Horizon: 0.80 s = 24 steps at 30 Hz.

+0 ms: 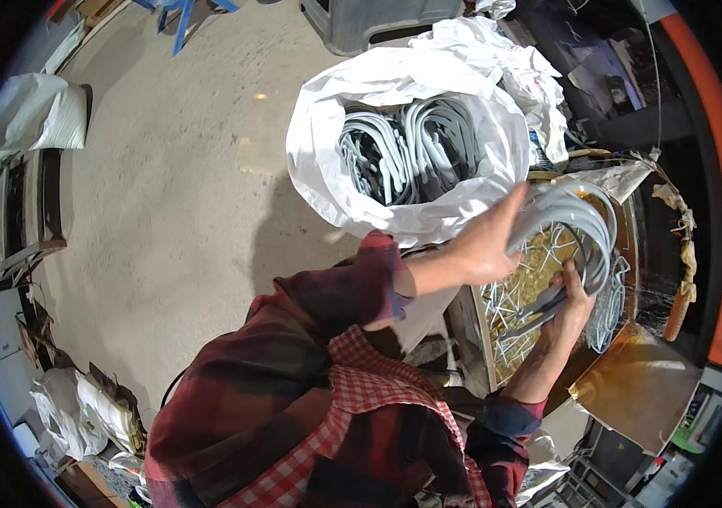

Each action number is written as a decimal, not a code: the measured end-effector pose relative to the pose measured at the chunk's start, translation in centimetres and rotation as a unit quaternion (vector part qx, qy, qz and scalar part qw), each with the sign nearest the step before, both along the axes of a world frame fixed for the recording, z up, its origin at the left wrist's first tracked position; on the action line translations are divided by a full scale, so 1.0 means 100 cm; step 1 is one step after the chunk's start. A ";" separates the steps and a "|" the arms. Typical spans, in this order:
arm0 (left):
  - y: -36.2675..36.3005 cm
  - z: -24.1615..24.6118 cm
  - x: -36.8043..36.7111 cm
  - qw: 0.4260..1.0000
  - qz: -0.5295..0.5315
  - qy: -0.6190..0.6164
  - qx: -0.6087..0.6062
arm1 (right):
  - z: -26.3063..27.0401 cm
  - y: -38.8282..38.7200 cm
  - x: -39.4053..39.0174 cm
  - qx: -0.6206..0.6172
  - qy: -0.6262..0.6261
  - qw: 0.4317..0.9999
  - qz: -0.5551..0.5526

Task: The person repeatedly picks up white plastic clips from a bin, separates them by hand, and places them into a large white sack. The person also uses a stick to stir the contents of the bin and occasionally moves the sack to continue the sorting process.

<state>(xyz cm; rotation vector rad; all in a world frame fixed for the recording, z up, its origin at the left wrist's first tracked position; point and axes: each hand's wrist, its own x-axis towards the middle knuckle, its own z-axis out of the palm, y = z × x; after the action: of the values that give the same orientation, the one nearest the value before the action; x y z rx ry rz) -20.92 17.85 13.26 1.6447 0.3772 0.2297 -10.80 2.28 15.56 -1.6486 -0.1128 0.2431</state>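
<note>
My right hand [569, 305] grips a bundle of grey curved, hook-shaped strips [589, 219], its thumb pressed on the inside of the bend. My left hand [484, 244] is at the bundle's left end, thumb and fingers spread apart; motion blurs it, and whether it grips is unclear. Under the bundle lies a shallow tray [486, 346] with many short whitish wire pieces [507, 311] strewn over its yellowish bottom. Beyond my left hand stands an open white sack [316, 146]. Two stacks of similar curved grey strips [440, 140] are inside it.
A coil of thin wire-like loops [605, 311] lies at the tray's right side. A brownish sheet [637, 387] juts out near my right forearm. An orange machine edge [716, 190] runs down the right. Crumpled white plastic [526, 82] and a dark grey plastic stool or crate [386, 22] stand behind the sack.
</note>
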 end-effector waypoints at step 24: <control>0.166 -0.057 0.015 0.706 -0.052 -0.134 0.694 | -0.108 0.095 0.045 -0.042 0.062 0.994 0.081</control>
<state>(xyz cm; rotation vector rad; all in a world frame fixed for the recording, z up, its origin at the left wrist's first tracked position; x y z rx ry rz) -19.38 34.40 7.52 3.0535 -0.2484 0.7929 -6.32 11.74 4.77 -1.7048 -0.1444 0.4777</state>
